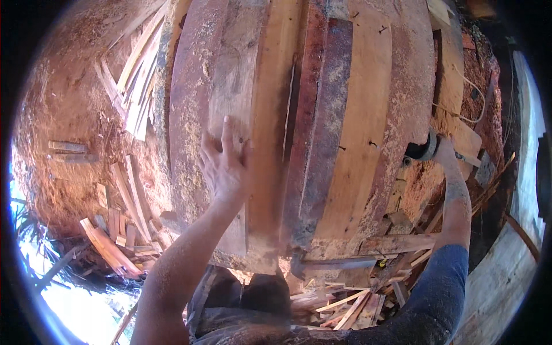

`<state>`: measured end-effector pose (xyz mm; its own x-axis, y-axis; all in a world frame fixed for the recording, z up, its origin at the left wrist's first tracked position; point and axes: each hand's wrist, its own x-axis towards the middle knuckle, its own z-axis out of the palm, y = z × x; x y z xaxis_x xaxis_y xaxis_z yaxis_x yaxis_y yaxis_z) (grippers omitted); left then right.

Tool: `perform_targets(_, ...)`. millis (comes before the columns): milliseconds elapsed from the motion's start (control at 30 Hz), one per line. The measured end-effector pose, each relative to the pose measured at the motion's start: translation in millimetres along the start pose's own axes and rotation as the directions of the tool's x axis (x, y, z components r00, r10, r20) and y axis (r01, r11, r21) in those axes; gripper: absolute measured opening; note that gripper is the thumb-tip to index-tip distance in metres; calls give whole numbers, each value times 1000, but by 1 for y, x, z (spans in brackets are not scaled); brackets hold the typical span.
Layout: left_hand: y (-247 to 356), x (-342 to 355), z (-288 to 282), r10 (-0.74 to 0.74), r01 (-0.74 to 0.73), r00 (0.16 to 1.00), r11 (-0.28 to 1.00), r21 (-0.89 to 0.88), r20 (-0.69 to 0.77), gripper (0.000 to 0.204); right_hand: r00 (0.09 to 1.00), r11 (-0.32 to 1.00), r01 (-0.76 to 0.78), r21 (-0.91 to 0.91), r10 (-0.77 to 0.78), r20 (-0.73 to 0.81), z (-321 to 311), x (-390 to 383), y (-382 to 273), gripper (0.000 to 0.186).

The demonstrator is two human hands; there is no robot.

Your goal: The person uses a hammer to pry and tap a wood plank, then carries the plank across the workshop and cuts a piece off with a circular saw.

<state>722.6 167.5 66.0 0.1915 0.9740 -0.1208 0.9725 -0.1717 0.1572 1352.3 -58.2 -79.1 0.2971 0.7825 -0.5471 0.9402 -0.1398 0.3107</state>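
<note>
Spread over the pale grey plank (pixel 230 86), my left hand (pixel 222 161) is open, with the tan board (pixel 273 92) alongside it. These planks form a worktop of dusty boards in tan, maroon and grey, several with dark nails sticking up. My right hand (pixel 444 150) reaches beside the right edge of the boards to a dark, curved object (pixel 421 148), perhaps part of a tool; its fingers are too hidden to tell how they are placed.
Pale offcuts (pixel 138 75) lean at the upper left, with more scrap wood (pixel 112 247) on the reddish sawdust ground below. Offcuts (pixel 351 307) also lie under the near edge. A thin cord (pixel 478 98) loops at the right, near a long pale sheet (pixel 517 218).
</note>
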Motion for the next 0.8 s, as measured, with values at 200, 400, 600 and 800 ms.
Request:
perform_targets(200, 2, -3, 0, -6, 6, 1000, 1000, 4, -9, 70, 996, 995, -85, 55, 83, 41, 0, 1, -3, 71)
perform_targets(400, 2, -4, 0, -19, 19, 1000, 1000, -12, -21, 69, 920, 955, -271, -122, 220, -323, 24, -27, -46, 44)
perform_targets(600, 2, -6, -1, 23, -23, 998, 1000, -9, -54, 66, 898, 941, -303, -154, 227, -376, 0, -79, -73, 79)
perform_targets(800, 11, -4, 1, 33, -35, 997, 999, -26, -63, 66, 814, 922, -368, 118, 381, -438, -23, -154, -82, 56)
